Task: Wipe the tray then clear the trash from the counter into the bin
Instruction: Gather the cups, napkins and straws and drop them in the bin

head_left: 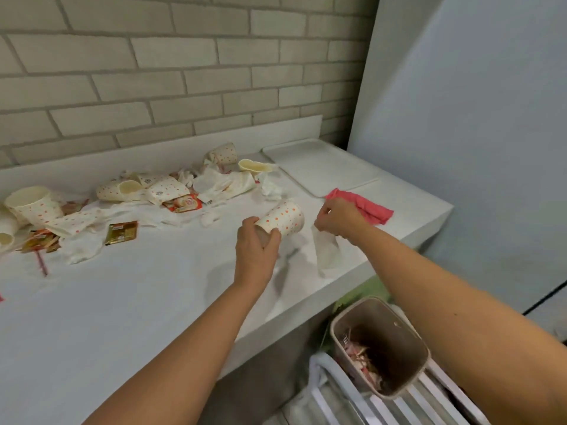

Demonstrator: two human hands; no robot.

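Note:
My left hand point(257, 246) grips a white paper cup with orange dots point(283, 220) by its rim end, lifted on its side above the white counter point(129, 302). My right hand point(336, 218) pinches a white napkin point(327, 253) that hangs down to the counter's right edge. A white tray point(319, 167) lies at the far right corner, with a pink cloth point(366, 205) beside its near edge. The beige bin point(380, 342) stands on the floor below the counter's right end, with some trash inside.
Several dotted cups point(33, 205), crumpled napkins point(214, 182), sauce packets point(121, 233) and a red straw point(41, 262) litter the counter's far left and middle. A brick wall runs behind. A white rack point(352, 397) sits under the bin.

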